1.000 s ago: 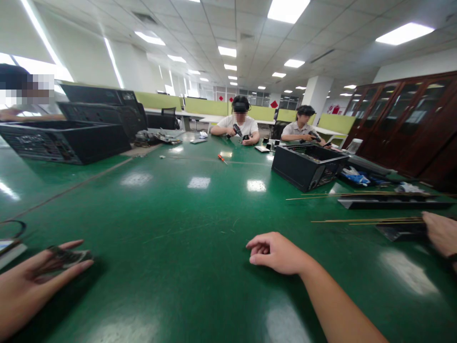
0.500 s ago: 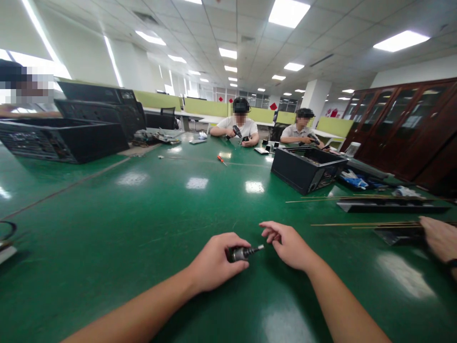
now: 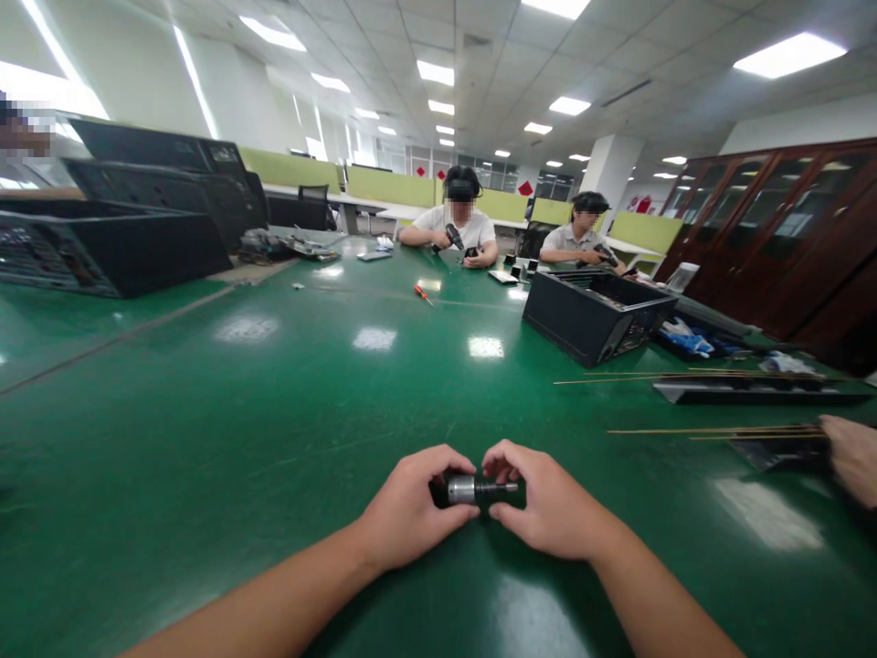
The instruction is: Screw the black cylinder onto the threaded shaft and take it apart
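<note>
My left hand (image 3: 415, 498) is curled around a short silver-and-black cylindrical tool (image 3: 461, 490) with a narrow stepped shaft and a pale tip. The tool lies roughly level, its shaft pointing right; its rear part is hidden in the palm, so I cannot tell its exact kind. Facing it from the right, my right hand (image 3: 554, 503) has thumb and fingers bent apart in a C shape around the tip. No contact between these fingers and the shaft is visible. Both hands are low over the green table (image 3: 288, 393).
An orange screwdriver (image 3: 421, 293) lies farther back. A black computer case (image 3: 596, 315) stands right, another case (image 3: 151, 247) left. Thin brass-coloured rods (image 3: 685, 432) rest by dark metal strips on the right, near another person's hand (image 3: 850, 457). Two people with power drills sit opposite.
My right hand has come down and closer to the left, its fingers now curved around the tool's tip. The tool has turned to lie more level. The view has shifted slightly.
</note>
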The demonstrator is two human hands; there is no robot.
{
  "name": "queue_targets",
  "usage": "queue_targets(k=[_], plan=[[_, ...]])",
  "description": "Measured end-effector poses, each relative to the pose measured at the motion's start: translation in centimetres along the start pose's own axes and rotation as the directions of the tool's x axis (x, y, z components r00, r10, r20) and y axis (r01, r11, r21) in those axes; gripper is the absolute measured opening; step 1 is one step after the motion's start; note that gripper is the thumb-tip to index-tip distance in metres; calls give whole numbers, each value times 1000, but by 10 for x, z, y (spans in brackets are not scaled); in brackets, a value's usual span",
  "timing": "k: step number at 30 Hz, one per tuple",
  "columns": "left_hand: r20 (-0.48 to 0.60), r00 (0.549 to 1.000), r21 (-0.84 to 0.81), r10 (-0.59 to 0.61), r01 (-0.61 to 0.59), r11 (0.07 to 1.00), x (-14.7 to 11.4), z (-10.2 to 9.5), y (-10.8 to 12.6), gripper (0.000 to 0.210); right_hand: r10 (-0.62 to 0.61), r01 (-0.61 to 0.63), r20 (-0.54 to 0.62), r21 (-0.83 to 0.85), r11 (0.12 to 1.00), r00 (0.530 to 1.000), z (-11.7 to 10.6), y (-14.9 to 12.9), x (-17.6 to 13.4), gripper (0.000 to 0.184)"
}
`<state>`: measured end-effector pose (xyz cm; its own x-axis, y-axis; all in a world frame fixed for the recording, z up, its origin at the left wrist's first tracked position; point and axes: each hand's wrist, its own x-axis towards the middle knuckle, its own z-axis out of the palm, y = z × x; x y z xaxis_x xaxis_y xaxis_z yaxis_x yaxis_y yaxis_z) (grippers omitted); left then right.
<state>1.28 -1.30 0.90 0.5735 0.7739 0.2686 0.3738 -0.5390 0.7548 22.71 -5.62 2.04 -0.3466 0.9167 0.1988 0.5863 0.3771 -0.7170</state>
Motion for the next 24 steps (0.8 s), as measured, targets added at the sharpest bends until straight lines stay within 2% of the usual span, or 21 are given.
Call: queue_targets(k=[3, 13, 19, 24], plan=[[12, 1000, -12, 23, -23, 1000, 0, 1, 3, 25, 25, -24, 10, -18, 1000, 1000, 3, 2, 2, 29], [-20, 1000, -14, 17, -17, 1000, -2, 0, 4, 23, -14, 15, 27, -49, 999, 1000, 0, -3, 2, 7], [-17, 1000, -15, 25, -25, 1000, -3, 0, 4, 21, -38, 39, 25, -53, 998, 999, -1, -5, 2, 16], [-30, 999, -15, 17, -17, 1000, -4, 1, 3, 21, -53, 56, 32, -69, 996, 998, 1, -4, 3, 13]])
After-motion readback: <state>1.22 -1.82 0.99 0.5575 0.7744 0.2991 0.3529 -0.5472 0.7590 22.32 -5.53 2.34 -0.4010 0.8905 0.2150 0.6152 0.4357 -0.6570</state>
